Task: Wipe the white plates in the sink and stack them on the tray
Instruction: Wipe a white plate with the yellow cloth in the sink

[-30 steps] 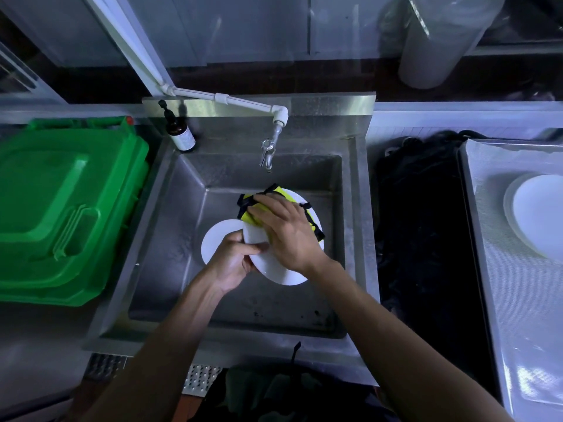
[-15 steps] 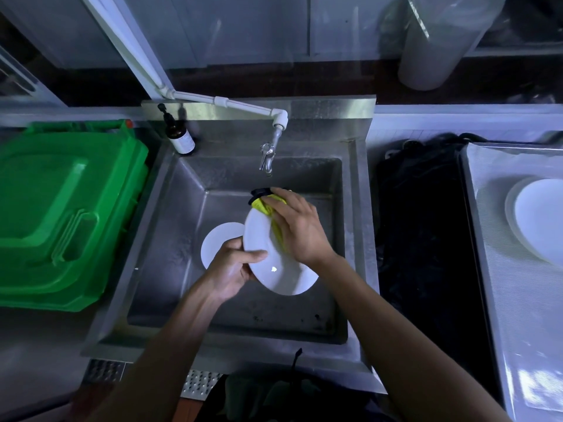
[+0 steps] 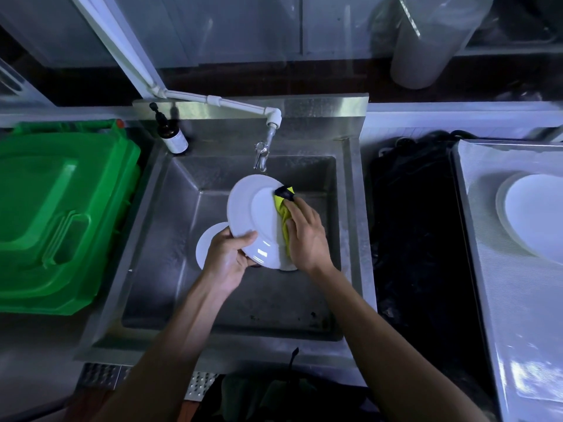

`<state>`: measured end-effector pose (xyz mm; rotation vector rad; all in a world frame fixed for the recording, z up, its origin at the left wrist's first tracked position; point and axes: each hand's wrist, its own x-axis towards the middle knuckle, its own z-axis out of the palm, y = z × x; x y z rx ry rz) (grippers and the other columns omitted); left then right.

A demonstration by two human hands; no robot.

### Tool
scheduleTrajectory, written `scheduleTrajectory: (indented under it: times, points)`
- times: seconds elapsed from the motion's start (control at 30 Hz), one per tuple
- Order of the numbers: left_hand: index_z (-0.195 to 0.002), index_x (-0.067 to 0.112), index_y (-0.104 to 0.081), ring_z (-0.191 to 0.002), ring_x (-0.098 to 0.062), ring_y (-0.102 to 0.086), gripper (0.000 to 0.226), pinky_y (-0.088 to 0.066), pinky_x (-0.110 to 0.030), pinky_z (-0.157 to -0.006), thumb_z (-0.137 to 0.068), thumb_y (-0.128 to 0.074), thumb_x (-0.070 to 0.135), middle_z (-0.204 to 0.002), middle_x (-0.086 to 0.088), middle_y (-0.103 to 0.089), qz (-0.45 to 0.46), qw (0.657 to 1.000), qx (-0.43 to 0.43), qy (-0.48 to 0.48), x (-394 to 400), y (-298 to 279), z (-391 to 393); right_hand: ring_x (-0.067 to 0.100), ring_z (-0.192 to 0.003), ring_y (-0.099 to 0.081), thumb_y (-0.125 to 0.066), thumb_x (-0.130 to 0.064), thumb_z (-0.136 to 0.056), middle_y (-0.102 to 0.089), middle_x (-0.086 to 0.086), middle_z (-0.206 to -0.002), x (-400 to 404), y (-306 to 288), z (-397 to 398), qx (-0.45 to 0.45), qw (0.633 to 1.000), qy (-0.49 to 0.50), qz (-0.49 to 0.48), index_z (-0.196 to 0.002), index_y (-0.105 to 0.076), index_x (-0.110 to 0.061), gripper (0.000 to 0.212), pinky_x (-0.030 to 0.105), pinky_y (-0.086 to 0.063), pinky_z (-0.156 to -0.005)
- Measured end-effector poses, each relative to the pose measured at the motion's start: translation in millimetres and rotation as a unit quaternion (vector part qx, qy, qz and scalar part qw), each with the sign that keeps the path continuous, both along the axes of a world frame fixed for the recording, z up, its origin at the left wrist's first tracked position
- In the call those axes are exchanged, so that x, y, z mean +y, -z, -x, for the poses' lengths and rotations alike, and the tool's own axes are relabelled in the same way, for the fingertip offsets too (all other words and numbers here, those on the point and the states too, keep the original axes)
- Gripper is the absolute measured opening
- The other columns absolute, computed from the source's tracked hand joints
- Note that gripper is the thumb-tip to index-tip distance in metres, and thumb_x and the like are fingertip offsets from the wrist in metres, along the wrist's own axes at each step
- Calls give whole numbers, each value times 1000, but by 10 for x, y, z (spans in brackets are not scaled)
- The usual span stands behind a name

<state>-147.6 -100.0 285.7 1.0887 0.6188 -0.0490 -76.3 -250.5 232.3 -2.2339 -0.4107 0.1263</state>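
My left hand (image 3: 227,260) grips the near-left rim of the white plate (image 3: 254,217), thumb curled over the upper face and the other fingers hidden underneath. My right hand (image 3: 306,236) presses the yellow cloth (image 3: 283,220) flat against the plate's right side; the fingers lie fairly straight on the cloth, and its dark trim shows at the plate's upper right edge.

Location: the held plate sits at the centre of the frame, lifted above the floor of the steel sink (image 3: 170,239), just below the tap (image 3: 262,153).

Orientation: the plate is tilted, its upper face turned toward the upper left of the frame. It reads as an oval whose long axis runs from the upper left, near the tap, down to the lower right, by my right wrist.

Progress:
1. Done, as I judge it: at least two plates lie as a stack (image 3: 536,214) on the tray (image 3: 487,269) at the right edge of the frame. The exact count cannot be read.
2. In hand: wiping of the held plate. How much of it has been wiped cannot be told.
3. Left: a second plate (image 3: 205,248) lies in the sink at centre-left, partly hidden behind my left hand. A white edge under the held plate's lower right may be another plate; I cannot confirm this.
4. Left: transfer of the held plate to the tray, well apart to the right.
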Motion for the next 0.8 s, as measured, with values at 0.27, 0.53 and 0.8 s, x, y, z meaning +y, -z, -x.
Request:
scheduleTrajectory:
  times: [0.27, 0.53, 0.8]
  points:
    - [-123, 2, -67, -103, -32, -69, 29, -54, -48, -89, -96, -56, 5, -118, -19, -71, 12, 999, 14, -40, 4, 8, -46, 26, -138, -40, -28, -33, -101, -44, -2, -155, 212, -107, 343, -29, 999, -11, -14, -144, -51, -21, 50, 49, -38, -109]
    - [-140, 9, -58, -116, -28, -67, 42, -54, -37, -90, -103, -51, 26, -135, -15, -65, 98, 990, 30, -100, -53, -16, -83, 23, -142, -39, -33, -31, -101, -44, -5, -154, 402, -186, 596, -58, 998, 21, -16, -145, -50, -25, 47, 47, -36, -110]
    - [-139, 5, -58, -107, -28, -71, 44, -58, -36, -86, -104, -47, 30, -132, -17, -66, 158, 980, 38, -115, -52, -27, -49, 27, -146, -33, -35, -31, -104, -42, 2, -156, 319, -148, 676, -78, 997, 8, -21, -144, -51, -19, 45, 46, -28, -117]
